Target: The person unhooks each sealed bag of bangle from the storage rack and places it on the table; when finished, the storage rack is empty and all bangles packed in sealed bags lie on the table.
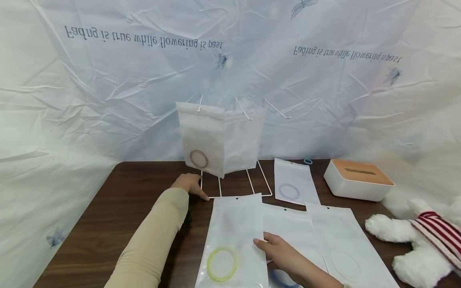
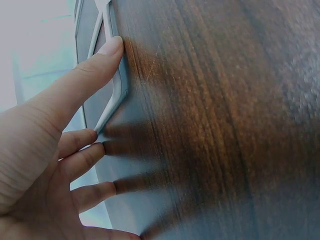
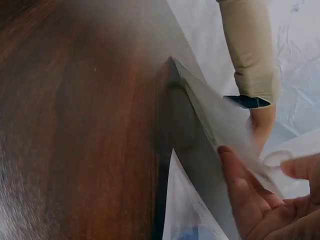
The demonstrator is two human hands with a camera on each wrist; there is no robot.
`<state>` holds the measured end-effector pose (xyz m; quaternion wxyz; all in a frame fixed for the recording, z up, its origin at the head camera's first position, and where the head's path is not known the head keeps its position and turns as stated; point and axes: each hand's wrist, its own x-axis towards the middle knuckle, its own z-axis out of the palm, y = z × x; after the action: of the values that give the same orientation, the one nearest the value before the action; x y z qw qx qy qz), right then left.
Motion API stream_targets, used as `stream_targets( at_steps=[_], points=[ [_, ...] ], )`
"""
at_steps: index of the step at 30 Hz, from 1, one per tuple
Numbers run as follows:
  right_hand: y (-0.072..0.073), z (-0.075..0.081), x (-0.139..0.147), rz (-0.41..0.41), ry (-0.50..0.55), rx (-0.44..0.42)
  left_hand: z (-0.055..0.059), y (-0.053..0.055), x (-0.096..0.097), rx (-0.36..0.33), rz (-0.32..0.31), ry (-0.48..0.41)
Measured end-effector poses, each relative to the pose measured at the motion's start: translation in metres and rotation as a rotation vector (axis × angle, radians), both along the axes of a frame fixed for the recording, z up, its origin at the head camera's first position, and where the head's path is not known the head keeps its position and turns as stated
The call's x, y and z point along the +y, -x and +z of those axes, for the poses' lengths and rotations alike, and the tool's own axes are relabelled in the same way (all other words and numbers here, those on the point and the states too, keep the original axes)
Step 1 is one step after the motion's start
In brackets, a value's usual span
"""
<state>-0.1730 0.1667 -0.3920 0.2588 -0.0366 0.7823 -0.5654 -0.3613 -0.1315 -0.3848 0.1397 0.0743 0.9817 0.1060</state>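
My right hand (image 1: 284,254) pinches the right edge of a white zip bag (image 1: 235,224), thumb on top and fingers beneath. A yellow ring (image 1: 222,264) shows through this bag's lower part. In the right wrist view the bag stands tilted up off the table. My left hand (image 1: 189,185) holds the near left corner of a white wire rack (image 1: 235,197). Its thumb (image 2: 102,62) lies on the front bar while the fingertips are down around the corner. Two white bags hang on the rack's hooks, the left bag (image 1: 203,136) with a brownish ring, the other bag (image 1: 242,140) beside it.
More white bags lie on the table (image 1: 93,224): one flat bag (image 1: 295,176) at the back, another bag (image 1: 345,240) at the right, and one partly hidden under my right hand. A small blue ring (image 1: 307,161), a tissue box (image 1: 358,182) and a plush toy (image 1: 421,244) are farther right.
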Motion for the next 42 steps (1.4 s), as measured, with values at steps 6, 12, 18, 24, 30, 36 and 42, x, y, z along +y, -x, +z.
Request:
stream_targets(
  at_steps=[6,12,18,24,30,36,42],
  points=[
    [-0.001,0.003,0.0,0.076,-0.137,0.049,-0.001,0.001,0.0,-0.001,-0.001,0.01],
    [-0.003,0.013,0.005,0.102,-0.293,0.135,-0.002,0.003,-0.002,0.002,0.003,0.012],
    [-0.002,0.02,0.014,0.153,-0.326,0.146,-0.001,0.003,-0.003,0.004,-0.004,0.022],
    [0.002,0.025,0.02,0.233,-0.407,0.257,0.0,0.002,-0.003,-0.002,0.016,0.003],
    [0.012,0.034,0.018,0.251,-0.55,0.364,0.005,-0.001,0.0,-0.023,0.006,-0.002],
    [0.039,0.048,0.009,0.187,-0.588,0.505,0.01,-0.002,-0.001,-0.033,0.003,0.017],
    [0.098,0.058,0.009,0.076,-0.53,0.596,0.013,-0.005,-0.001,-0.036,-0.01,0.025]
  ],
)
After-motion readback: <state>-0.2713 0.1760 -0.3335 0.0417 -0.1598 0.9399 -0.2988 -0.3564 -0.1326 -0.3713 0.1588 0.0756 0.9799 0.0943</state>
